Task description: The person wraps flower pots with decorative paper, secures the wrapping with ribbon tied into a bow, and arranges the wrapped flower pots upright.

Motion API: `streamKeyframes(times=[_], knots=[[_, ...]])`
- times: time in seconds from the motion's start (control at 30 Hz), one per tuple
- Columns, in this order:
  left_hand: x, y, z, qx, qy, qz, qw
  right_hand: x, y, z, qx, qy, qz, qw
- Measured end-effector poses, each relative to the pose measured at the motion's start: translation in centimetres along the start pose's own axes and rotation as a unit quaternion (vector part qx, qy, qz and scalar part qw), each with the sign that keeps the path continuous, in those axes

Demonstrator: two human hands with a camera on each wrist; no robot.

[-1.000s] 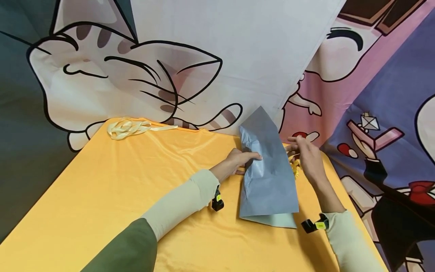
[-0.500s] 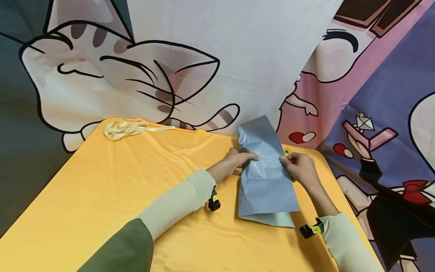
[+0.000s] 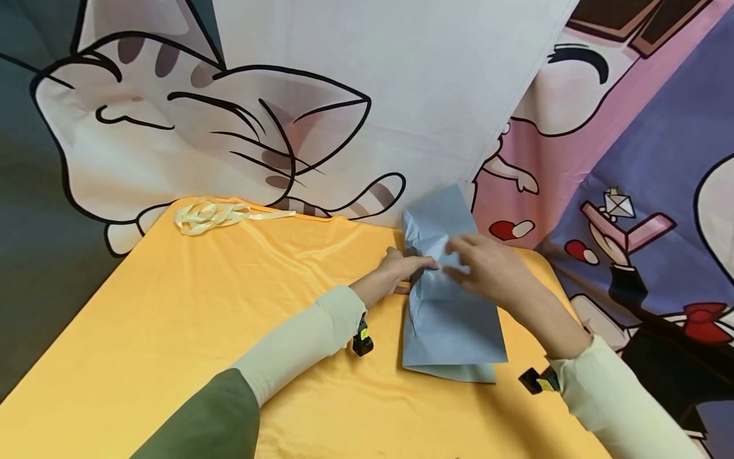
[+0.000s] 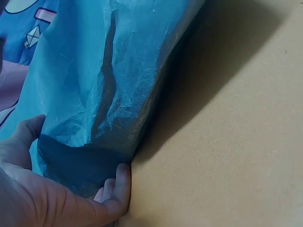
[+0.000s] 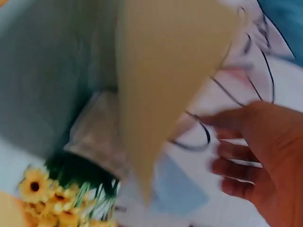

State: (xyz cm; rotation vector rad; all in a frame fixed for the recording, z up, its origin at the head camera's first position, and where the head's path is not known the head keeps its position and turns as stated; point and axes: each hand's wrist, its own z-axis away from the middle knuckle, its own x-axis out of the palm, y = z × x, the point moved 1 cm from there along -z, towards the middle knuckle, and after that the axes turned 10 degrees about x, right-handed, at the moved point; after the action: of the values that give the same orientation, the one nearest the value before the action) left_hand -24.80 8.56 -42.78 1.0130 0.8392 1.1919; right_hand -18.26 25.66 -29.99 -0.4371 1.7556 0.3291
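Observation:
Blue-grey wrapping paper (image 3: 453, 325), folded and creased, stands at the right part of the table in the head view. My left hand (image 3: 398, 268) grips its left edge, thumb on the front and the other fingers behind. In the left wrist view, the left hand (image 4: 61, 184) cups a crumpled fold of the paper (image 4: 85, 85). My right hand (image 3: 487, 268) hovers over the paper's upper front with fingers loosely spread and nothing held. Yellow flowers (image 5: 52, 194) with green stems show behind the paper in the right wrist view, beside a blurred tan sheet (image 5: 165, 71).
A heap of cream ribbon (image 3: 209, 217) lies at the table's back left corner. Yellow cloth (image 3: 189, 344) covers the table. Cartoon-printed fabric (image 3: 321, 38) hangs behind and at the right, close to the table edges.
My right hand came from beside the flowers to the paper's right edge, pinched there, then let go and moved left over its front. The left hand keeps its grip.

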Motion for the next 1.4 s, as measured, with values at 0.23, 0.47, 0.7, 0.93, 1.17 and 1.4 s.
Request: streamKeyframes(times=[0.23,0.47,0.7,0.93,1.17,1.4], knots=[[-0.3,0.0,0.1,-0.001,-0.019,0.012,0.9998,3.0,-0.3,-4.3,-0.045,-0.214,0.026,0.9753],[-0.1,-0.2,0.0,-0.004,-0.011,-0.001,0.9999,6.3,2.6,-4.8,0.017,-0.278,0.007,0.9605],[0.0,0.5,0.0,-0.022,-0.001,-0.017,0.9996,8.4,4.8,-3.7,0.056,-0.288,-0.029,0.9554],[-0.1,0.6,-0.2,-0.010,-0.007,-0.024,0.9996,9.2,5.4,-3.3,0.053,-0.257,-0.026,0.9645],[-0.3,-0.5,-2.3,0.135,0.047,-0.163,0.9762,8.6,4.7,-3.3,0.053,-0.231,0.017,0.9714],[-0.8,1.2,-1.3,0.302,-0.012,-0.306,0.9029,4.9,0.8,-0.6,0.130,-0.122,-0.049,0.9828]])
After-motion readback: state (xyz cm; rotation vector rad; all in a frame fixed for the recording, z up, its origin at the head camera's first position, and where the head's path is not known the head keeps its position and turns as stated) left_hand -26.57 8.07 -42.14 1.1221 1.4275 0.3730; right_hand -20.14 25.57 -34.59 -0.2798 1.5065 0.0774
